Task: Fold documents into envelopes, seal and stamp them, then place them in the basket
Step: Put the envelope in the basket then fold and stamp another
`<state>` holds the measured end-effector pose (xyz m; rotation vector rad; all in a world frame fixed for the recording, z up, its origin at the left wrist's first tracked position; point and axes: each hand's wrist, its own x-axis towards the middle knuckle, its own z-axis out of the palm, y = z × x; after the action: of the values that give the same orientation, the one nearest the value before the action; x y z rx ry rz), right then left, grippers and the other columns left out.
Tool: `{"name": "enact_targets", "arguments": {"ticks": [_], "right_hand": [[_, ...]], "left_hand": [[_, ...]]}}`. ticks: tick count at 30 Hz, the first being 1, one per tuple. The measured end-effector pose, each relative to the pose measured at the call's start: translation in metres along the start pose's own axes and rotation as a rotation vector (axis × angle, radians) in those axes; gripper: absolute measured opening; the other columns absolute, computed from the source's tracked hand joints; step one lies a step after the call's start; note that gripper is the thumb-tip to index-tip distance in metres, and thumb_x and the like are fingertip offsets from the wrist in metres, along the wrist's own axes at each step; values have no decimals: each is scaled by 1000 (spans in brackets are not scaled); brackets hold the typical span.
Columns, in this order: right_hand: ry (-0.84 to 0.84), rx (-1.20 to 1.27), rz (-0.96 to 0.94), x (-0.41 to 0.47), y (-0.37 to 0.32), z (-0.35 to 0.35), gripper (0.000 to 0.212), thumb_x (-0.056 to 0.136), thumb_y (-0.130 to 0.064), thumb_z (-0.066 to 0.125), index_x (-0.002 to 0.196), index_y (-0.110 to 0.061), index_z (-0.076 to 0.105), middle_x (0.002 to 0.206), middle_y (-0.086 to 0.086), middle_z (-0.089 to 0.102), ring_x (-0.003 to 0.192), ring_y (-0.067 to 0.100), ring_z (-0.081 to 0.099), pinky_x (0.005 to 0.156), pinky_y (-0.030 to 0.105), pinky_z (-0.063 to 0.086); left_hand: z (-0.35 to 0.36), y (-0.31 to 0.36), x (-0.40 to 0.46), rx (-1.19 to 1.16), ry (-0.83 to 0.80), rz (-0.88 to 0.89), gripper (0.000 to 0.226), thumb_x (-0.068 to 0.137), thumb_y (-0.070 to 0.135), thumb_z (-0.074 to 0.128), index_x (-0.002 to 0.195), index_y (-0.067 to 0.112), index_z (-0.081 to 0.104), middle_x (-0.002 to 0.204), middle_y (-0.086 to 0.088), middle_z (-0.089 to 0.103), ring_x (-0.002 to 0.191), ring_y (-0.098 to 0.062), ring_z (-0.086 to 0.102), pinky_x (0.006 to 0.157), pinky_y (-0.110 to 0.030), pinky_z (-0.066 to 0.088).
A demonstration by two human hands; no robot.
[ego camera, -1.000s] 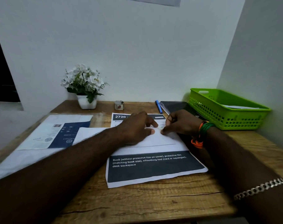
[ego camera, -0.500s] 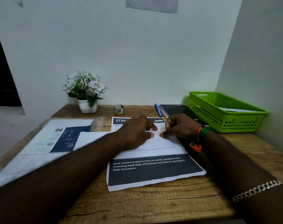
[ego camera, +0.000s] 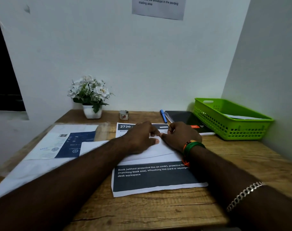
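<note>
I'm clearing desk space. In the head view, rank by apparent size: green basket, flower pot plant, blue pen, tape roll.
1. green basket, though nearer the camera's edge
2. flower pot plant
3. blue pen
4. tape roll; close to the pen, so that order is unsure

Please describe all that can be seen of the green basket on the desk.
The green basket is a shallow rectangular tray that looks like plastic, bright lime in colour. Its walls are a lattice of small holes, and a handle slot is cut into the far end wall. It stands upright at the right back corner of the wooden desk, close beside the side wall. White paper lies flat inside. Neither hand touches it.
</note>
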<state>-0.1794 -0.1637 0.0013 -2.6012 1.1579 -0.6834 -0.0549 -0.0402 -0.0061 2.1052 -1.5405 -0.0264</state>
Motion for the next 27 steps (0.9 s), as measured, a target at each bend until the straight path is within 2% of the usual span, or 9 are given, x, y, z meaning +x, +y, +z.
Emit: {"name": "enact_targets", "arguments": {"ticks": [2, 6, 12, 14, 16, 19, 22, 25, 27], "right_hand": [[9, -31, -5, 1, -1, 2, 39, 70, -65, 61, 75, -26, 61, 90, -6, 69, 91, 23, 66, 81, 31, 52], [-1, -5, 7, 4, 1, 3, 38, 72, -62, 64, 74, -25, 60, 89, -4, 69, 91, 24, 66, 78, 30, 50], [13, 76, 47, 5, 12, -1, 26, 78, -44, 68, 72, -20, 59, 89, 1, 70, 93, 27, 67, 74, 28, 45], [8, 141, 26, 4, 14, -2, 32, 80, -48, 66, 70, -19, 59, 78, -2, 68, 86, 24, 67, 72, 29, 47], [-40, 159, -19, 0, 13, -4, 43, 77, -60, 66, 68, -19, 60, 69, -6, 66, 75, 19, 66, 68, 29, 48], [-113, 116, -66, -2, 9, -5, 45, 70, -65, 71, 67, -21, 61, 69, -9, 65, 71, 13, 64, 66, 28, 48], [-180, 205, -93, 1, 13, -9, 34, 71, -51, 79, 68, -21, 61, 67, -10, 64, 64, 9, 60, 62, 26, 44], [-296, 462, -131, 5, 23, -11, 26, 72, -25, 86, 70, -19, 61, 58, -8, 61, 50, 8, 53, 61, 27, 46], [-261, 516, -103, 7, 25, -8, 28, 69, -29, 87, 68, -19, 62, 58, -6, 62, 53, 10, 54, 63, 30, 46]], "left_hand": [[0, 1, 0, 0, 3, -1, 34, 92, 33, 72, 125, 26, 67, 110, 6, 58, 106, -15, 53, 87, -29, 42], [2, -2, -2, -45, 22, 8, 40, 91, 31, 73, 128, 25, 60, 107, 10, 59, 104, -15, 53, 92, -33, 45], [5, -3, -2, -24, 46, 11, 36, 90, 32, 74, 123, 26, 61, 108, 10, 59, 107, -15, 53, 98, -38, 46], [5, -3, -2, -26, 45, 9, 36, 90, 33, 74, 124, 26, 61, 108, 10, 59, 107, -15, 53, 97, -38, 46], [5, -4, -2, -41, 42, 10, 37, 90, 33, 74, 124, 27, 61, 108, 10, 59, 106, -15, 54, 96, -39, 47], [5, -4, -3, -62, 48, 8, 37, 90, 32, 75, 124, 26, 61, 108, 9, 60, 106, -16, 54, 96, -38, 48], [5, -3, -3, -50, 50, 15, 37, 90, 32, 75, 124, 26, 61, 108, 9, 60, 106, -15, 54, 95, -36, 47], [4, -3, -3, -33, 39, 26, 38, 91, 31, 74, 125, 25, 61, 111, 8, 60, 105, -14, 53, 93, -34, 47], [4, -3, -2, -34, 38, 29, 38, 91, 31, 74, 126, 24, 61, 111, 8, 60, 104, -14, 53, 92, -33, 47]]}}
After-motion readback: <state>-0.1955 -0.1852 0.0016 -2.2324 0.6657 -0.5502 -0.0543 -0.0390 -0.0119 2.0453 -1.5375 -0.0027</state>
